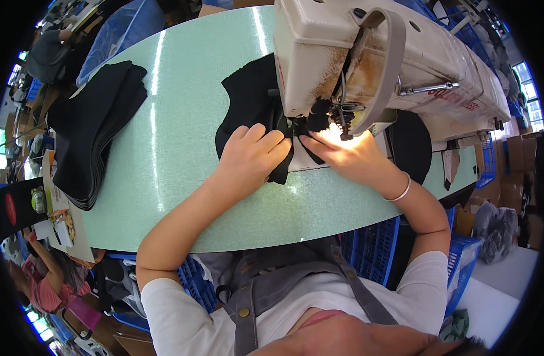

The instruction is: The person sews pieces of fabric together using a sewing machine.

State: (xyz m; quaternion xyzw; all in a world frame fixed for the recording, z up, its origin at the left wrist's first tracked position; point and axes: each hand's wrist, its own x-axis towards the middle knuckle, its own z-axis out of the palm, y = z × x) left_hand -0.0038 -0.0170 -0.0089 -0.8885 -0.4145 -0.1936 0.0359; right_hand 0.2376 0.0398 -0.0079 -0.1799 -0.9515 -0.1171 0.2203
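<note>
The green tabletop [129,196] looks smooth and glossy, streaked with reflected light; the black cloth [248,95] is matt fabric, as is the stack [97,127]; the sewing machine [313,53] has smooth paint with rough, rust-brown patches; the bracelet [406,188] is shiny metal, the grey bag [496,231] crinkled, glossy plastic

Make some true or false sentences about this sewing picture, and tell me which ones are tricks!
1. The left hand touches black cloth. True.
2. The table is red. False: the table is pale green.
3. The black pile lies right of the sewing machine. False: the pile is to the left of the machine.
4. Bright light shines on the right hand. True.
5. A bracelet is on the left wrist. False: the bracelet is on the right wrist.
</note>
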